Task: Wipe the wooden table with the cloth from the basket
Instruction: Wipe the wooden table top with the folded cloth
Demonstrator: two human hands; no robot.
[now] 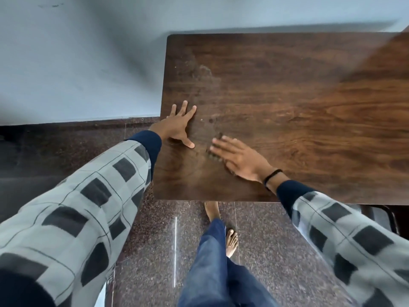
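Right hand (240,159), fingers straight, presses dark cloth (213,156) onto table (287,96) near its front-left corner. Left hand (179,127) rests flat, fingers spread. Cloth probably soft and light, best held under a flat palm.

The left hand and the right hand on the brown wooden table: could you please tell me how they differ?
The left hand lies bare on the brown wooden table near its left edge, fingers spread; the right hand presses a dark cloth beneath its fingers. The right wrist wears a black band; the left wrist shows none. Both hands lie flat, palm down, on the table.
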